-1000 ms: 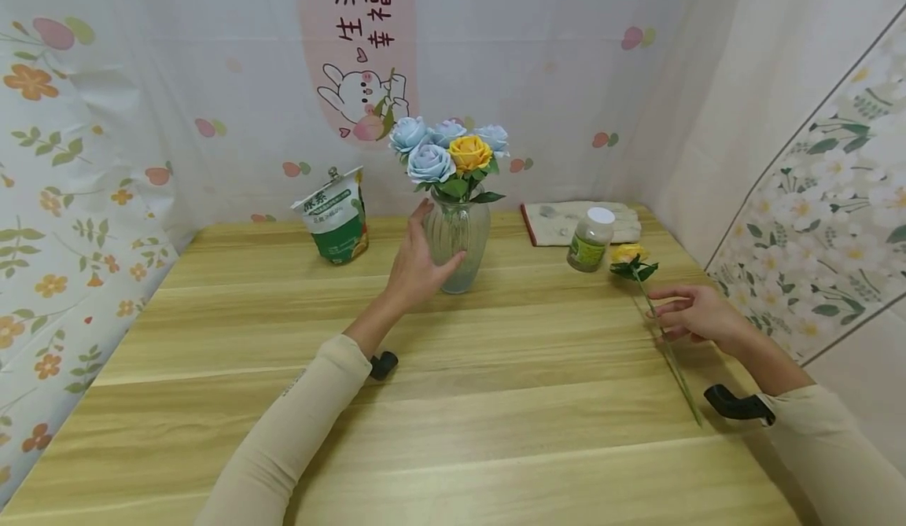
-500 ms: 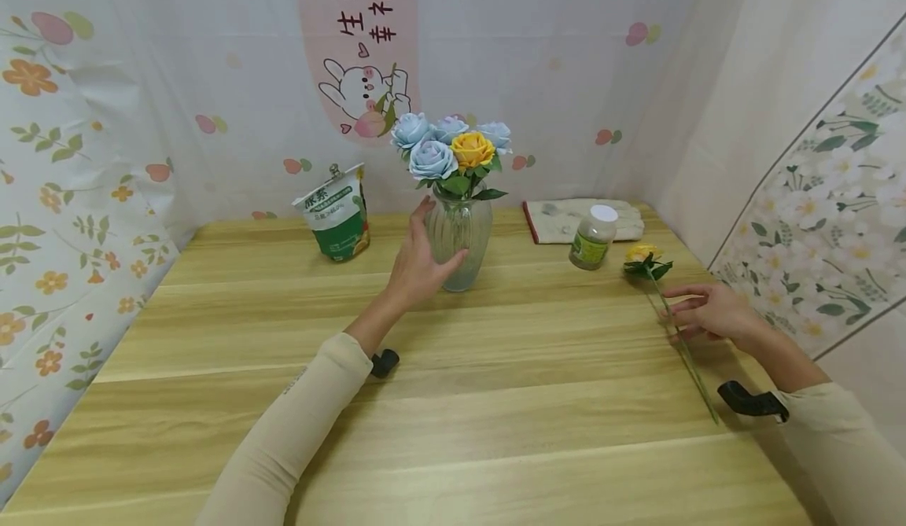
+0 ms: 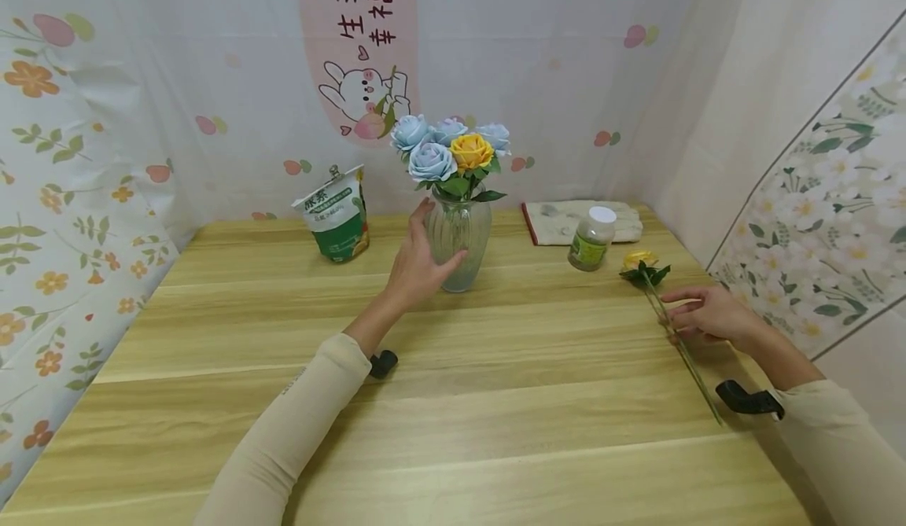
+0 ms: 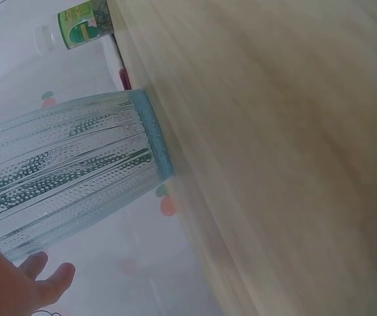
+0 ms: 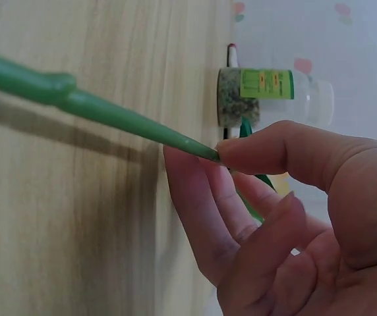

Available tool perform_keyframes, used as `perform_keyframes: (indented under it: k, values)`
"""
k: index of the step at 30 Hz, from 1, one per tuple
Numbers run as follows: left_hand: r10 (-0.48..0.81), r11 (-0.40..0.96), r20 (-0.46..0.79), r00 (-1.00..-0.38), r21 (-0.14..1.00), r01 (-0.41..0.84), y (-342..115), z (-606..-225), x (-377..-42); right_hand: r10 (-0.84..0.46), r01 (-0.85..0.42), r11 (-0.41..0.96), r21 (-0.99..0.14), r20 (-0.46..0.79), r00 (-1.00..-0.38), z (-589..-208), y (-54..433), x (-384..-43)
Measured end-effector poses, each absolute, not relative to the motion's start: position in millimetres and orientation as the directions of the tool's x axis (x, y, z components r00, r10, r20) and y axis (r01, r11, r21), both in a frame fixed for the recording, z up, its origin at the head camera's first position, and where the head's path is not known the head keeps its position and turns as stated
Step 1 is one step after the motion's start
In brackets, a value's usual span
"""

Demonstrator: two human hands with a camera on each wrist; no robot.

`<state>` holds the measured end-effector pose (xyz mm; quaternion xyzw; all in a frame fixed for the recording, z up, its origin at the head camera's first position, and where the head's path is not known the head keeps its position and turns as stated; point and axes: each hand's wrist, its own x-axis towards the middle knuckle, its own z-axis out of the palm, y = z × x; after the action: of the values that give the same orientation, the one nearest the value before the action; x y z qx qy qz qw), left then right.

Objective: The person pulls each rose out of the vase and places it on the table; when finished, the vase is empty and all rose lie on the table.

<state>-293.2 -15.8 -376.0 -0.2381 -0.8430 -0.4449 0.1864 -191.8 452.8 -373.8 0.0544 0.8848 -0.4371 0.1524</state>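
Now left hand (image 3: 414,271) cups ribbed clear-glass vase (image 3: 473,237), probably steadying it; right hand (image 3: 710,315) pinches yellow rose (image 3: 640,259) by green stem (image 5: 116,116), likely for control.

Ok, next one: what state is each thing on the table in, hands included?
Glass vase: upright, with flowers in it
Bouquet: blooms up, four blue and one yellow showing
Single yellow rose: stem pinched by the right hand
Jar: upright, capped, partly filled
Pouch: standing, top clipped
Pale cloth item: lying flat
Left hand: curved round the glass vase
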Motion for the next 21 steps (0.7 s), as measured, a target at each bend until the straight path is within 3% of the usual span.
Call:
perform_keyframes:
  k: [7, 21]
  values:
    - [0.241, 0.480, 0.534, -0.811, 0.661, 0.577, -16.0, -376.3, -293.2, -0.029, 0.232, 0.652, -0.722, -0.330, -0.944, -366.2, 453.5, -191.2]
    - [0.238, 0.489, 0.507, -0.828, 0.674, 0.553, -16.1, -376.0, -292.3, 0.034, 0.131, 0.730, -0.671, -0.156, -0.987, -339.9, 417.9, -190.8]
